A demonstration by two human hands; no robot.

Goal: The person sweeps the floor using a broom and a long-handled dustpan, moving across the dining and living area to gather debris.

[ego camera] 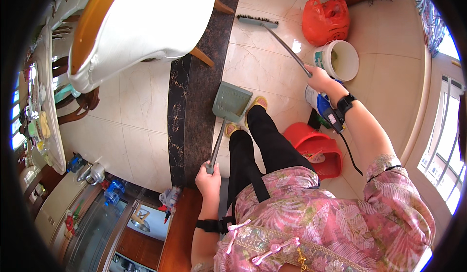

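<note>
My left hand grips the end of the long handle of a grey-green plastic dustpan. The pan lies on the tiled floor just ahead of my feet, some small debris seeming to lie in it. In my right hand is the grey handle of a broom. Its grey head with dark bristles rests farther off on the pale tiles, apart from the dustpan, the bristles facing away from me. The handle's upper end is hidden by my right hand and forearm.
Along the right stand a red plastic bag, a white bucket, a blue-and-white tub and a red plastic basket. A white-covered chair stands at upper left, by a dark stone floor strip. Past it is a cluttered table.
</note>
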